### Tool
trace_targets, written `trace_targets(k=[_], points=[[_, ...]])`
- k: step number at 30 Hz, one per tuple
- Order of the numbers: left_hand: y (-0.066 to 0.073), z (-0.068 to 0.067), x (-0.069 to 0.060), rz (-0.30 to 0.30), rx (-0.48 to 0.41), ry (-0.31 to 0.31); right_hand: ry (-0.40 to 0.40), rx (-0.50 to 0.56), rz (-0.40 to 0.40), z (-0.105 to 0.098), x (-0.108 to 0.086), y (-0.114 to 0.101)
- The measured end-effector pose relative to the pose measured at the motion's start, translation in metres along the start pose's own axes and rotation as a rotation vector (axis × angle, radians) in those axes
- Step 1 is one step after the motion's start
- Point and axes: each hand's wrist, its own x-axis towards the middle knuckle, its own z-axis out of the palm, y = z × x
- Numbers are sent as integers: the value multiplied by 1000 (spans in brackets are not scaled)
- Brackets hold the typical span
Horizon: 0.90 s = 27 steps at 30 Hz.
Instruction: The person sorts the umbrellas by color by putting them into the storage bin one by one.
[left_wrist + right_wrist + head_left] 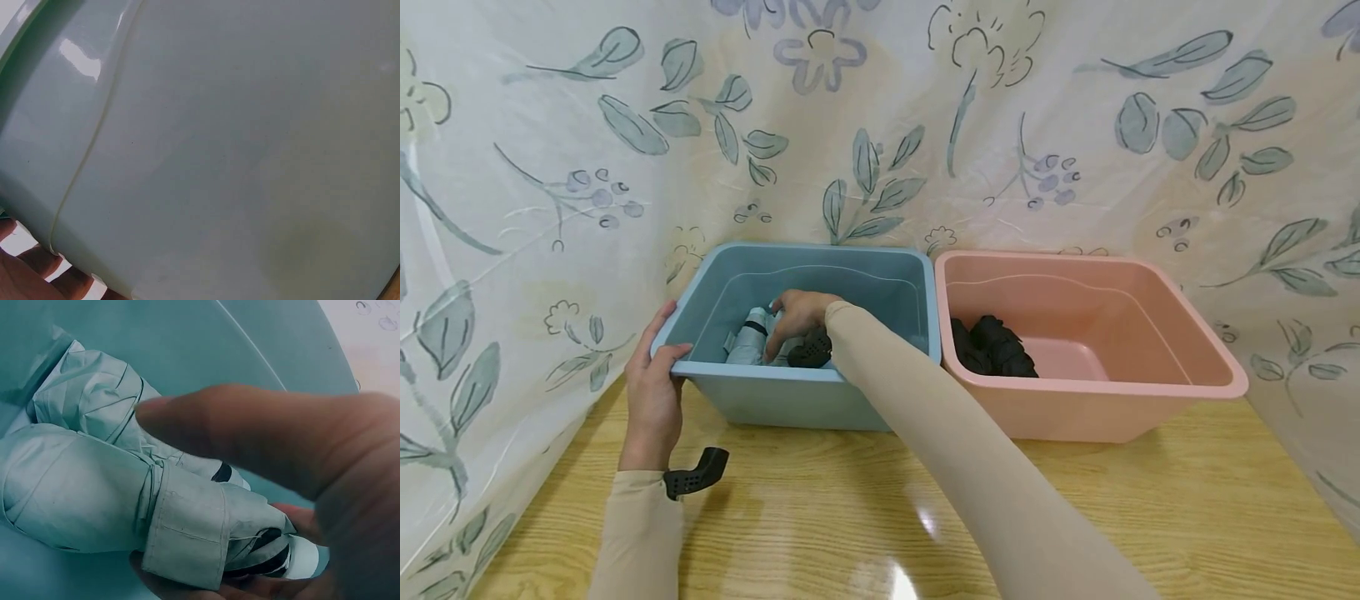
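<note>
My left hand [653,392] grips the left front corner of the blue bin [790,400], thumb over the rim and fingers along the outside. In the left wrist view, a few fingers [37,265] show beside the pale bin wall. Inside that bin, my right hand [801,315] has its fingers curled under a light blue-green folded umbrella [81,487] near its strap and white end. The thumb reaches across above it; whether it touches cannot be told. A second folded umbrella [748,337] of similar colour lies alongside on the left, with a dark band near its top.
Touching the blue bin on the right is a pink bin [1112,417] with black bundled fabric items [1000,346] at its left end. Both bins stand on a wood-grain table [805,517]. A floral sheet [880,108] hangs behind and at the sides.
</note>
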Motion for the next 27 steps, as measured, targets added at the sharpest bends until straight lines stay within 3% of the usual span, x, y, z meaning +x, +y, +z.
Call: trace_targets(k=[8,17,22,27], points=[[1,0,1,-8,-7,-3,61,268,4,2,-4,-3],[-2,1,1,-9,1,-13,100,340,-12,-1,-8,-2],[-2,1,2,-9,-1,-12,84,375,-40,-6,-18,-2],[-1,-1,1,-10,-7,-1,72,322,-62,-13,-33,-4]])
